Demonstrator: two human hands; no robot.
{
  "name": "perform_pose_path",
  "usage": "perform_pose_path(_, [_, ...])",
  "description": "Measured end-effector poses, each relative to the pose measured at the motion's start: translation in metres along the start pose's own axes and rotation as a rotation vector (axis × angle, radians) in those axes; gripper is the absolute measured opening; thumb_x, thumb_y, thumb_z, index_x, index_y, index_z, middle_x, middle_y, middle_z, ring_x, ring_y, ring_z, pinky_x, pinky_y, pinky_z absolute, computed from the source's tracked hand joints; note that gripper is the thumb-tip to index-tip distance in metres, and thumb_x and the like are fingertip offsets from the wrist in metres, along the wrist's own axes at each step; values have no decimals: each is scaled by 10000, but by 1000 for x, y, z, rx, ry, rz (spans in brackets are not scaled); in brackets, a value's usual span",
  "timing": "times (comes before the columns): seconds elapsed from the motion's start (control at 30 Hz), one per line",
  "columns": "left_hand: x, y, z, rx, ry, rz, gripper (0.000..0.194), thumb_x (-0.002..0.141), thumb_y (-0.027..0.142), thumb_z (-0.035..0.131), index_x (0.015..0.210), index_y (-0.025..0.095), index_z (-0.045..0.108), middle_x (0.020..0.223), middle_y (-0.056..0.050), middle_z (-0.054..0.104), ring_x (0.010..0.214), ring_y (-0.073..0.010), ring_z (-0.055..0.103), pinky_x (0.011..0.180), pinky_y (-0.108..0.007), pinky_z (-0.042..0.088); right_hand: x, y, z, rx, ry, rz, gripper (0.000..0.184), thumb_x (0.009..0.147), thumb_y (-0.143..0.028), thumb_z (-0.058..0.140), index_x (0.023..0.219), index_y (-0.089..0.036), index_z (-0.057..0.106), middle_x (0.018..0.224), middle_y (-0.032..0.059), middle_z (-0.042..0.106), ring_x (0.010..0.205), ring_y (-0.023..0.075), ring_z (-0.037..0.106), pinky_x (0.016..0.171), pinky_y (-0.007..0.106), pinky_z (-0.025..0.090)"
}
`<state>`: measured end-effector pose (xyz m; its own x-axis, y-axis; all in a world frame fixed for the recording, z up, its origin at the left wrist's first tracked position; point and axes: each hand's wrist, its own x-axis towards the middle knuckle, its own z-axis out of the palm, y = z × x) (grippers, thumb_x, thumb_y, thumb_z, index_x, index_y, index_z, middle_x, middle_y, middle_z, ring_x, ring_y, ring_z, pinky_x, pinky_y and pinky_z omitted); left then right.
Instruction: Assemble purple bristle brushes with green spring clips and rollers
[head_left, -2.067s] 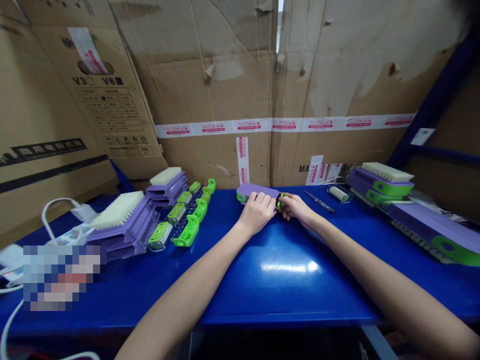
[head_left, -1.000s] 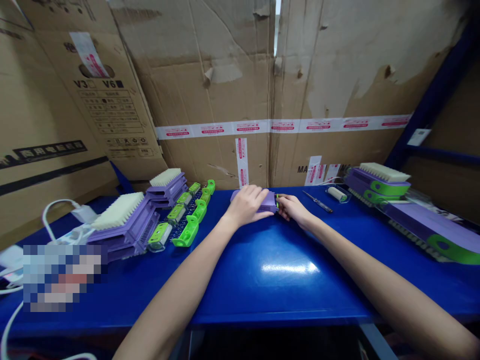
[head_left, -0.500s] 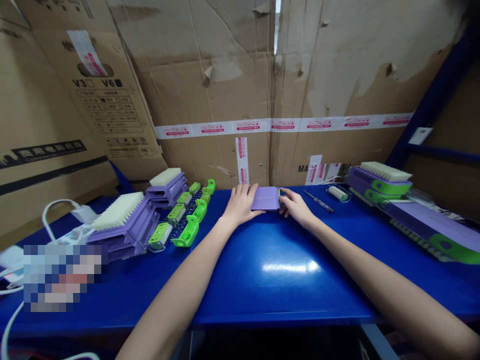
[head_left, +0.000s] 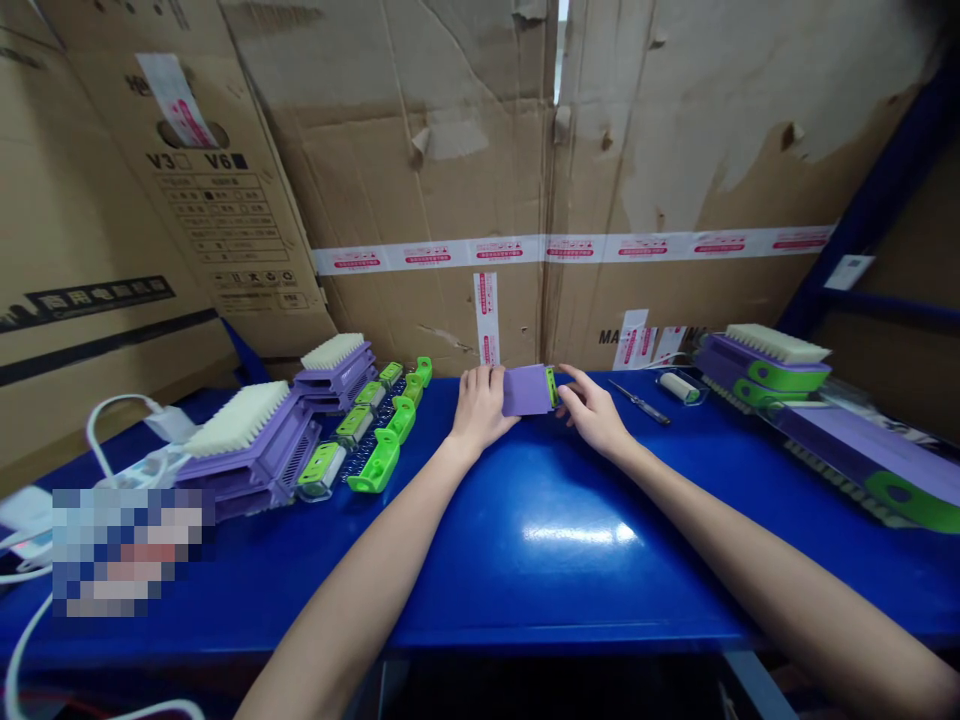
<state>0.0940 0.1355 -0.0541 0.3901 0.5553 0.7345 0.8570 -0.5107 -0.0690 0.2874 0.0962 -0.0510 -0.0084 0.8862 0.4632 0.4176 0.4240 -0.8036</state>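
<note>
At the back middle of the blue table, my left hand [head_left: 480, 405] is closed around one end of a purple plastic housing [head_left: 525, 390]. A green part [head_left: 553, 387] shows in the housing's right-hand end. My right hand [head_left: 596, 412] is just beside that end, thumb and forefinger spread apart. Whether a fingertip touches the green part I cannot tell. Right of this hand lies a thin screwdriver-like tool [head_left: 641, 402], with a small white cylinder [head_left: 679, 387] in a clear holder behind it.
Purple housings with white bristles [head_left: 238, 420] are stacked on the left, beside a row of clear-cased green-topped units [head_left: 322, 468] and green end caps [head_left: 379, 465]. White cables [head_left: 97, 440] lie far left. Purple-green brushes [head_left: 870, 440] lie right. Cardboard [head_left: 435, 180] stands behind.
The purple housing has tilted, so its green end shows more. My right hand's fingers have spread and moved slightly off that end. The left hand keeps its hold.
</note>
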Motion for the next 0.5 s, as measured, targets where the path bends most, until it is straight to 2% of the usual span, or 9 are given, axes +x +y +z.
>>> perform_pose_path(0.2, [0,4,10,-341,151,-365,643,646,482,714,1085,159,373,1050,-118,483,1044,-278,512,844,-410,451,-7,-15,2,-177,44,-176,521,865,-359,448,1357,-198,385,997,73,637,710,165,593,683,303,490])
perform_pose_path(0.33, [0,5,14,-536,121,-607,582,685,516,672,1031,180,347,1033,-114,504,1010,-262,560,783,-374,475,-9,-17,4,-273,-1,-269,529,868,-328,447,1374,-201,363,1048,83,620,715,158,590,731,317,492])
perform_pose_path(0.4, [-1,7,14,-566,86,-629,582,681,508,678,1026,183,341,1044,-122,515,1011,-262,570,771,-362,477,-10,-17,4,-295,-2,-303,517,876,-331,439,1372,-204,369,1073,89,606,719,157,592,730,314,495])
perform_pose_path(0.5, [-1,10,12,-578,61,-558,608,662,454,710,1053,186,329,1070,-128,523,1019,-272,573,775,-365,481,-11,-18,5,-329,14,-348,505,887,-350,427,1370,-213,371,1104,98,590,729,159,595,685,299,504])
